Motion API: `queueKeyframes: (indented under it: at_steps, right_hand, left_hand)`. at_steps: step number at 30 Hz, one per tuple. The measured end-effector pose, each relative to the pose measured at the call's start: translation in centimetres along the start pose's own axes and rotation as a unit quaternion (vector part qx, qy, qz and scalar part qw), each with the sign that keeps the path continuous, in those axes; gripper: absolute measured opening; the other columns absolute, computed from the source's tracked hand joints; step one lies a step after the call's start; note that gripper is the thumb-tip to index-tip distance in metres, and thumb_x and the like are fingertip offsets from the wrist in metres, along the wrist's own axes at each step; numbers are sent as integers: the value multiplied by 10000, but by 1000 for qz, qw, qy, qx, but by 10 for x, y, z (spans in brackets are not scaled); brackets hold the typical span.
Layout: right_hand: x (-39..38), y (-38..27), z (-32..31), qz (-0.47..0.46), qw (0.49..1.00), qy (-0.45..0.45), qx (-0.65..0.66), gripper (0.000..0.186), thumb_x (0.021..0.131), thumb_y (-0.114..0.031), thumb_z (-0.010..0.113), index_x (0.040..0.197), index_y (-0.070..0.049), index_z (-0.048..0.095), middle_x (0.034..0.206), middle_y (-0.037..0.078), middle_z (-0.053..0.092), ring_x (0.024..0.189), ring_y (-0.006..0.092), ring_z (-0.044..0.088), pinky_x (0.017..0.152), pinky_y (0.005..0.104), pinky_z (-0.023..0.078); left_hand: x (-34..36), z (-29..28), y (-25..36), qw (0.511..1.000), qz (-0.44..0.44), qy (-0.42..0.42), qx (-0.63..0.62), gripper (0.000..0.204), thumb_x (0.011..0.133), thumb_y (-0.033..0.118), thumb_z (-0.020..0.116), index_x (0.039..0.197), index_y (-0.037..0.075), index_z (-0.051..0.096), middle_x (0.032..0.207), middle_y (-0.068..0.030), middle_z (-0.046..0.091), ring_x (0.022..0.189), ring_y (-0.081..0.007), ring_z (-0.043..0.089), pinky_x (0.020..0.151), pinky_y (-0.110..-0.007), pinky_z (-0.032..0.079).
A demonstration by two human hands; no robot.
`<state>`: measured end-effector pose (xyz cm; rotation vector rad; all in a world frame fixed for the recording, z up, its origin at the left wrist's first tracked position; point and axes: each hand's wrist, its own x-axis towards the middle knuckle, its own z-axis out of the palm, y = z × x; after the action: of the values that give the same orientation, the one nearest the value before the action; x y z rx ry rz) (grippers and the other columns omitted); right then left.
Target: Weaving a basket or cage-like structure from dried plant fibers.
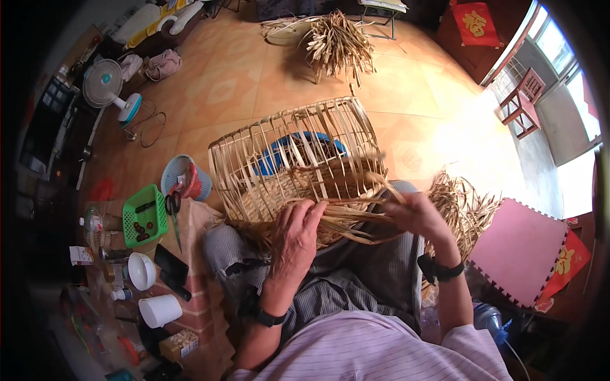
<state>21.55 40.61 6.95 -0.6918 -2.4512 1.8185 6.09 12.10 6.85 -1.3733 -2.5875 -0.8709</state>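
A half-woven basket frame of pale bamboo strips lies on its side across my lap. My left hand presses its fingers onto the woven rim near me. My right hand pinches a bundle of dry straw strands that run across the basket's lower edge between both hands. Something blue shows through the slats behind the basket. Both wrists wear dark bands.
A loose heap of straw lies at my right beside a pink foam mat. At my left stand a green tray, scissors, a small basket, cups and a fan. More straw bundles lie on the far tiled floor.
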Motion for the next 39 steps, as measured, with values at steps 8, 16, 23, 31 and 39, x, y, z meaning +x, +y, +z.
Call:
queueKeyframes:
  at_steps: [8,16,23,31,39]
  right_hand:
    - [-2,116,-58,-108,657,83,742,207,1190,-234,585,1149,-59,688,871,12,659,873,177,657,1004,376,582]
    - [-43,78,-87,229,911,301,-165,666,1154,-605,551,847,-57,773,704,76,722,665,211,701,661,407,565]
    - [-52,1,-15,-32,968,240,-67,226,1076,-164,782,948,21,759,759,57,734,658,132,656,591,333,503]
    - [-7,-29,104,-253,875,119,-395,443,890,-239,830,1243,-46,645,1018,143,696,879,368,700,938,506,539]
    - [-50,-26,121,-192,930,-72,-306,198,1014,-131,721,1081,-53,552,746,175,670,718,400,724,673,518,553]
  left_hand:
    - [10,15,-16,998,18,-12,-67,404,975,-52,641,1354,41,745,1205,-156,737,1138,-355,733,980,-446,616]
    - [21,17,-3,993,-62,-59,-79,289,1015,-74,610,1285,25,640,1069,-229,720,1041,-439,743,869,-502,602]
    - [34,7,-14,974,-103,-120,-162,283,1020,-55,685,1276,54,635,1081,-245,753,1012,-447,765,847,-489,587]
    - [30,0,-12,972,-116,-114,-172,254,1055,15,670,1303,64,650,1030,-263,750,993,-441,772,833,-506,587]
    - [32,6,-15,965,-137,-128,-186,228,1046,32,686,1271,67,681,1062,-226,776,1018,-415,777,871,-483,601]
